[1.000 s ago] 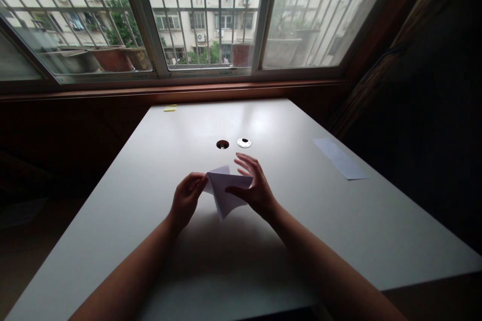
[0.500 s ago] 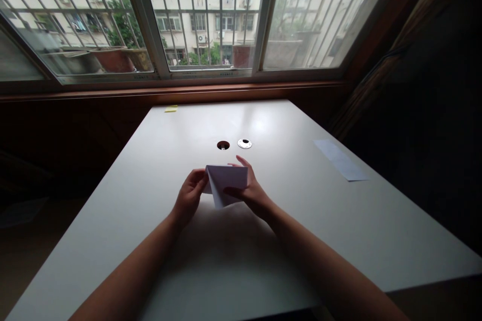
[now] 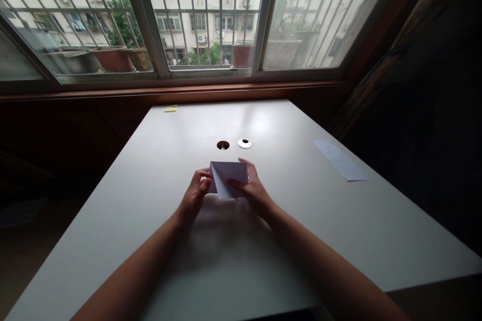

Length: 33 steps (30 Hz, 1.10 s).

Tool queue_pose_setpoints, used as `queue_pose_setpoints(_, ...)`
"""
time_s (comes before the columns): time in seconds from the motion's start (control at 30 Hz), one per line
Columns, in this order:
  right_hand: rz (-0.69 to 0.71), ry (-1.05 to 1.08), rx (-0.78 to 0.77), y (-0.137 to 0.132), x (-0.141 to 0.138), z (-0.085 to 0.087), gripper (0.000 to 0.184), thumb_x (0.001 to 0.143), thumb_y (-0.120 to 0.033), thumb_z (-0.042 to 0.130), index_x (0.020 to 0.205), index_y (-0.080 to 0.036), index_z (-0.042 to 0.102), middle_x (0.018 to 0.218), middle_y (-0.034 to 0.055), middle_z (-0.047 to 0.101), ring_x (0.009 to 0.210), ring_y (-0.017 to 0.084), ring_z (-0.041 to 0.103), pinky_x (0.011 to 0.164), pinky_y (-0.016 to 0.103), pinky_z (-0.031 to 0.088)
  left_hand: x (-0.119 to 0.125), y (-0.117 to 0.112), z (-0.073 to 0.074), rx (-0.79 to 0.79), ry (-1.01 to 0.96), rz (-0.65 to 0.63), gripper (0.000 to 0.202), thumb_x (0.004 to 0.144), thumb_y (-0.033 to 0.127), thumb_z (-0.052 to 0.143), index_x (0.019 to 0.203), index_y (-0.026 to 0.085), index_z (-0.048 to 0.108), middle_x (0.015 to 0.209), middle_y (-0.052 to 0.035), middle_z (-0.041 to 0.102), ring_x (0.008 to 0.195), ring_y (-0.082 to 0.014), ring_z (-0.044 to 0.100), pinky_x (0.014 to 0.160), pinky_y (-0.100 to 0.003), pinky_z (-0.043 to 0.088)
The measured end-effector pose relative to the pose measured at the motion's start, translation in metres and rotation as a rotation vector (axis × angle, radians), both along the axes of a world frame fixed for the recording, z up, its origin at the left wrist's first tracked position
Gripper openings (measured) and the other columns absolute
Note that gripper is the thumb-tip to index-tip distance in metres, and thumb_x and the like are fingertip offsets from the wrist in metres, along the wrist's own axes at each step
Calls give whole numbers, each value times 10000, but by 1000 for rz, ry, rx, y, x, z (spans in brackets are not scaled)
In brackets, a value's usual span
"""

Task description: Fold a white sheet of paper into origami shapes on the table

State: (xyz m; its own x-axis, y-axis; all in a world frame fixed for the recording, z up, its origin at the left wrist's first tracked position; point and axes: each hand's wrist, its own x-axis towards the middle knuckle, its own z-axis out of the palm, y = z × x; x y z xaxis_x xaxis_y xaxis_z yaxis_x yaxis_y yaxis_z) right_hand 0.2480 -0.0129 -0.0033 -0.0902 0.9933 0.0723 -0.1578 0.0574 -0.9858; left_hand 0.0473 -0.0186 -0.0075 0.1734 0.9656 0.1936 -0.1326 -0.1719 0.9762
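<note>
A folded sheet of white paper (image 3: 225,184) is held between my two hands, above the white table (image 3: 211,281). It has a slanting fold on its left side and a straight upper edge. My left hand (image 3: 196,190) pinches the left edge of the paper, thumb towards me. From the other side, my right hand (image 3: 254,188) grips it, with the thumb across the near face and the fingers behind, partly hidden.
Beyond the paper, a round hole (image 3: 223,145) is cut in the tabletop, with a round silver cover (image 3: 244,144) beside it. A strip of paper (image 3: 341,160) lies near the right edge. Yellow sticky notes (image 3: 170,109) are at the far left corner. A barred window (image 3: 207,20) stands behind.
The paper's lower tip has risen and the paper looks flatter. My left hand has shifted slightly right, and my right hand's raised fingers have come down closer behind the paper.
</note>
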Motion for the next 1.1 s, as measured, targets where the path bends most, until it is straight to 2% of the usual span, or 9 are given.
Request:
queue_pose_setpoints(0.17, -37, -122, 63, -2, 0, 0, 690, 683, -383, 811, 1241, -270, 420, 1119, 58, 580, 929, 208, 614, 797, 367, 541, 0, -3, 10, 6, 159, -104, 433, 823, 443, 694, 1165, 200, 589, 1185, -117, 616, 1017, -256, 645, 814, -355, 550)
queue_pose_setpoints(0.3, -45, -253, 201, -3, -1, 2, 500, 717, -442, 783, 1116, -248, 554, 1280, 89, 481, 1086, 232, 561, 897, 392, 515, 0, -3, 10, 10, 136, -106, 489, 810, 393, 718, 1238, 199, 582, 1166, -113, 646, 1088, -283, 630, 882, -373, 536)
queue_pose_setpoints(0.4, 21, -276, 255, -3, 1, 3, 325, 798, -481, 708, 996, -236, 629, 1311, 86, 424, 1173, 239, 520, 936, 384, 500, -1, -2, 8, -23, 80, -81, 449, 832, 394, 695, 1218, 189, 592, 1123, -111, 670, 1057, -282, 644, 841, -363, 546)
queue_pose_setpoints(0.53, 99, -255, 322, -5, 4, 4, 316, 788, -498, 722, 949, -233, 665, 1287, 85, 421, 1133, 229, 552, 899, 361, 520, 0, -4, 10, -37, 9, -55, 406, 836, 394, 693, 1170, 179, 611, 1065, -103, 695, 1009, -274, 658, 830, -364, 536)
queue_pose_setpoints(0.67, 74, -242, 391, -5, 4, 6, 323, 750, -484, 764, 924, -228, 672, 1203, 74, 474, 1070, 210, 576, 868, 342, 523, 2, -6, 12, -34, -54, -26, 378, 828, 383, 703, 1128, 168, 624, 1034, -92, 703, 964, -258, 662, 835, -355, 514)
queue_pose_setpoints(0.8, 29, -183, 341, -5, 3, 9, 327, 757, -498, 748, 879, -214, 644, 1093, 59, 554, 984, 199, 595, 839, 349, 519, 3, -4, 7, -16, -128, -6, 338, 816, 371, 715, 1067, 174, 604, 990, -70, 694, 931, -230, 654, 804, -325, 502)
queue_pose_setpoints(0.93, 108, -61, 159, -7, 2, 10, 353, 770, -507, 729, 939, -226, 598, 884, 16, 624, 825, 193, 614, 726, 343, 521, 3, 0, -1, -29, -178, 2, 347, 793, 361, 744, 969, 204, 489, 980, -40, 673, 873, -194, 663, 754, -306, 511)
queue_pose_setpoints(1.0, 127, -45, 121, -8, 2, 9, 364, 762, -499, 738, 951, -226, 589, 857, 10, 625, 816, 196, 610, 715, 342, 519, 3, 0, -2, -51, -204, 24, 426, 782, 357, 759, 998, 233, 412, 1010, -26, 662, 852, -180, 672, 729, -298, 520)
queue_pose_setpoints(1.1, 95, -95, 173, -7, 2, 6, 332, 750, -469, 755, 902, -212, 611, 932, 28, 615, 876, 199, 593, 746, 330, 511, 5, -2, 3, -71, -226, 80, 559, 782, 353, 763, 1132, 280, 333, 1092, -32, 647, 855, -175, 679, 731, -301, 531)
